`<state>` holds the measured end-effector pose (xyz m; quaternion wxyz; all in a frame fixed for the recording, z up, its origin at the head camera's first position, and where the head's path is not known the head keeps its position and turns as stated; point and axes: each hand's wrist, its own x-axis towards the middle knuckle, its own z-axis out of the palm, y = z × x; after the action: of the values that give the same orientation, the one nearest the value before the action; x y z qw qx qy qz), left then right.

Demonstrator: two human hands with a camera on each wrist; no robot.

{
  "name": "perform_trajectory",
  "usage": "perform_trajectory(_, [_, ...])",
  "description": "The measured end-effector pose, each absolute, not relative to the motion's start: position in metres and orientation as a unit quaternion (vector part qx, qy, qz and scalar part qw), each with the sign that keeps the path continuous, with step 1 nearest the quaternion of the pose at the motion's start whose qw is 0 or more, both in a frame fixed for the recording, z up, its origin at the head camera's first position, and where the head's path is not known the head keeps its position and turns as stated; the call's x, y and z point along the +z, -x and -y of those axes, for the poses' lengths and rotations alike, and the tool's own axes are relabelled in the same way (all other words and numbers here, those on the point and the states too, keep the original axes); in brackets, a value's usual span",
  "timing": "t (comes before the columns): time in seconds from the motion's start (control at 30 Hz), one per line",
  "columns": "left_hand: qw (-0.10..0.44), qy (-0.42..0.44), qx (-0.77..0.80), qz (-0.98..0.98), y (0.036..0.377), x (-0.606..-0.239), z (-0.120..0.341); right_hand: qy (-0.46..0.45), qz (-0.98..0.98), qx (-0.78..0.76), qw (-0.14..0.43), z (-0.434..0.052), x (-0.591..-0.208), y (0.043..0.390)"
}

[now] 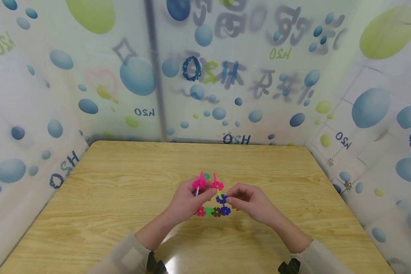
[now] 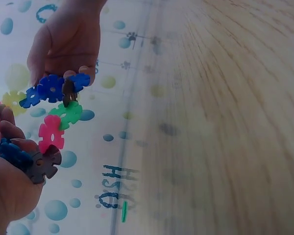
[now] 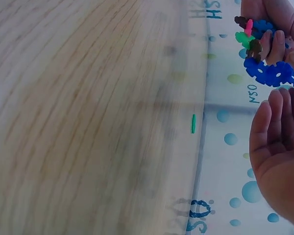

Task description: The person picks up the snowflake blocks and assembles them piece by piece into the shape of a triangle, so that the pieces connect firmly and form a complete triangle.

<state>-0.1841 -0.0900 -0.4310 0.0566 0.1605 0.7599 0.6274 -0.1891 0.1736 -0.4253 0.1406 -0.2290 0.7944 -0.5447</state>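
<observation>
Both hands hold one chain of toothed plastic discs (image 1: 213,211) just above the wooden table (image 1: 123,190). My left hand (image 1: 205,195) grips the pink discs (image 1: 200,183) at the top end. From the left wrist, that left hand (image 2: 19,159) curls round a grey-brown disc (image 2: 43,164) and a dark blue one. My right hand (image 1: 230,200) pinches a blue disc (image 1: 222,198) at the other end. The right hand (image 2: 74,76) nips the blue discs (image 2: 50,88), with a green disc (image 2: 66,113) and a pink disc (image 2: 50,133) linking downward. In the right wrist view the right hand (image 3: 284,93) touches the blue discs (image 3: 272,73).
Walls covered in bubble-patterned film (image 1: 205,83) close in the table on the left, back and right. A small green sliver (image 3: 193,123) shows near the table's far edge. Bare wood (image 1: 89,213) spreads around the hands.
</observation>
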Motion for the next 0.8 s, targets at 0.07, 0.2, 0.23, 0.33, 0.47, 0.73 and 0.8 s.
perform_trajectory(0.07, [0.057,-0.161,0.628,-0.759,0.184,-0.431,0.09,0.23,-0.793,-0.546,0.143,-0.175,-0.426,0.19])
perform_trajectory(0.2, [0.057,-0.163,0.633,-0.755,0.184,-0.43,0.091,0.223,-0.794,-0.548,0.141,-0.178,-0.428,0.194])
perform_trajectory(0.23, [0.055,-0.164,0.635,-0.753,0.184,-0.43,0.091,0.218,-0.795,-0.549,0.14,-0.179,-0.429,0.196])
perform_trajectory(0.33, [0.052,-0.159,0.635,-0.754,0.185,-0.43,0.092,0.202,-0.797,-0.553,0.135,-0.181,-0.432,0.205])
perform_trajectory(0.47, [0.05,-0.148,0.632,-0.759,0.186,-0.431,0.095,0.17,-0.814,-0.537,0.139,-0.179,-0.436,0.223])
perform_trajectory(0.73, [0.044,-0.137,0.635,-0.759,0.185,-0.435,0.103,0.17,-0.866,-0.447,0.144,-0.157,-0.453,0.27])
perform_trajectory(0.8, [0.042,-0.137,0.636,-0.758,0.185,-0.436,0.104,0.173,-0.874,-0.429,0.151,-0.15,-0.457,0.28])
